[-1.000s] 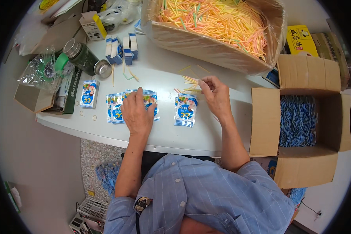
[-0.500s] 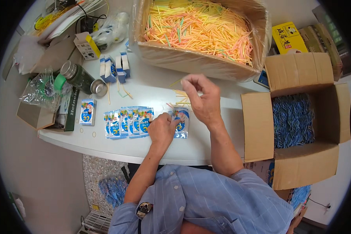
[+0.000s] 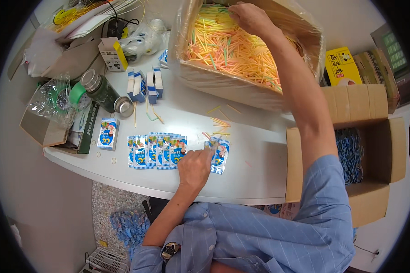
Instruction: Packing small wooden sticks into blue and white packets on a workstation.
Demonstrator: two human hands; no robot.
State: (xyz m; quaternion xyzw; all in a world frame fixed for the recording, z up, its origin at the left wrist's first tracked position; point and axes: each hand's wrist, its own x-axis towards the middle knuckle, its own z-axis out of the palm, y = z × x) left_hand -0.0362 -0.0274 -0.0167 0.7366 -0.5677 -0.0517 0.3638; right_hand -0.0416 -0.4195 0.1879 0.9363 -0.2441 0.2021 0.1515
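Note:
My left hand [image 3: 195, 169] is closed, its fingertips at the left edge of a small blue and white printed packet [image 3: 221, 157] on the table. Left of it, several like packets [image 3: 152, 151] lie overlapping in a row. My right hand [image 3: 252, 19] reaches over the far part of a large plastic-lined carton [image 3: 232, 82] full of thin yellow, orange, pink and green sticks [image 3: 232, 52]. Its fingers are bent together at the sticks; whether they grip any is too small to tell. A few loose sticks [image 3: 220, 123] lie beyond the packet.
At right stands an open carton [image 3: 378, 154] of blue twisted strands, partly behind my right arm. Small blue and white boxes [image 3: 136, 86], a dark green flask [image 3: 101, 94], its metal cup [image 3: 123, 105] and another small box [image 3: 108, 133] stand at left. A yellow box [image 3: 343, 67] is at far right.
My right hand has moved from above the table, near the packet, up and away into the carton of sticks. My left hand has stayed at the packet. The view has shifted a little.

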